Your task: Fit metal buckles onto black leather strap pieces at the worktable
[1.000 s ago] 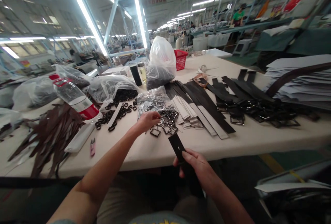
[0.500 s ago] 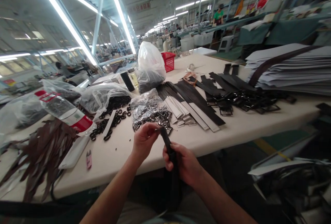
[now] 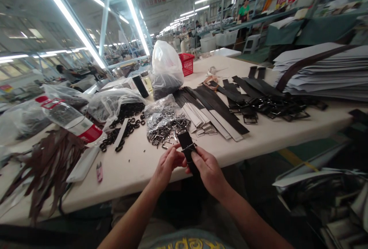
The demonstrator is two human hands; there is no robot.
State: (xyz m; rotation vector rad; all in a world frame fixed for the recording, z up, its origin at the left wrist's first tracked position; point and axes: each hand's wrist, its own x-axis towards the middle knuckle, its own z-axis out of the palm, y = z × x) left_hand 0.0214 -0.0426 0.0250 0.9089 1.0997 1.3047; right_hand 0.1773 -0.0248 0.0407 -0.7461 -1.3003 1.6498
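Just over the table's front edge, a black belt strap is held up with its end pointing away from me. A thin metal buckle piece lies across the strap. My right hand grips the strap from the right, thumb on top beside the metal. From the left, my left hand has its curled fingers against the strap's edge and partly behind it. Beyond the hands are loose metal buckles spilling from a clear plastic bag.
Black straps with pale ends and buckled belts lie to the right, near stacked white sheets. Leftward are black loops, a bottle, brown strips and pink thread snips. A red basket stands behind.
The strap has turned so its flat face shows, with the metal piece across it. My left hand has moved from the strap's tip down to its left side; my right thumb now presses on top.
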